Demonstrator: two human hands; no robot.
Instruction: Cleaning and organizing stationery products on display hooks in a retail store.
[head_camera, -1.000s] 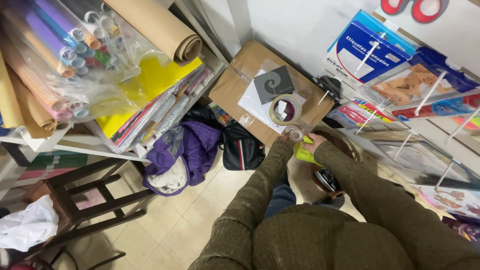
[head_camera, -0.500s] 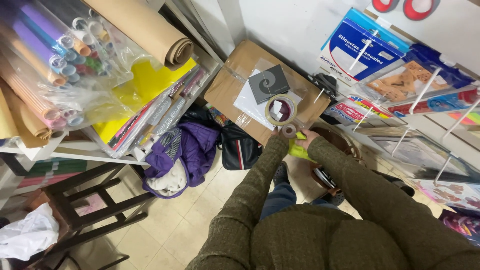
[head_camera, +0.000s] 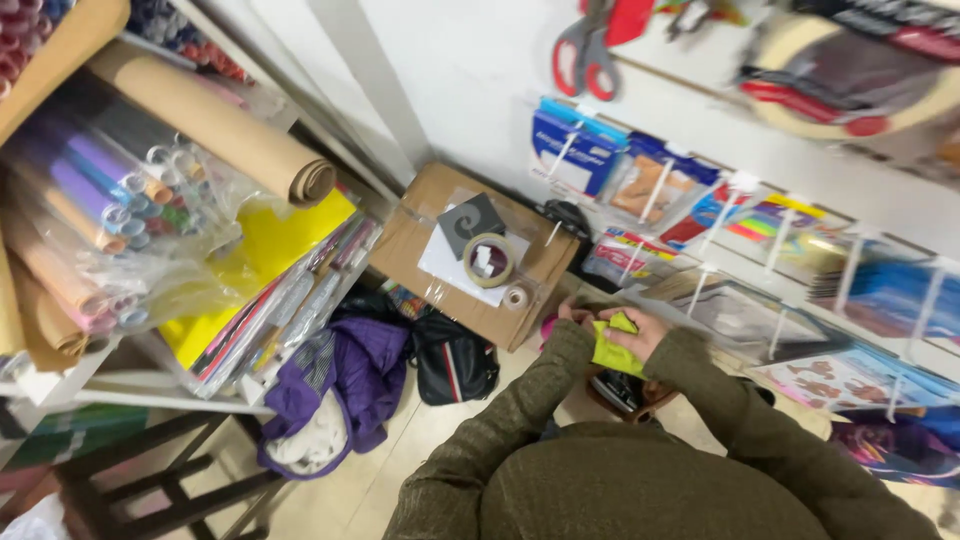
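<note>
Both hands (head_camera: 612, 330) gripping yellow-green cloth (head_camera: 615, 352), crumpled, no clear axis

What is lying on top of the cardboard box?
On the cardboard box lie a white sheet, a dark square card, a large tape roll and a small tape roll. The box's contents cannot be seen.
</note>
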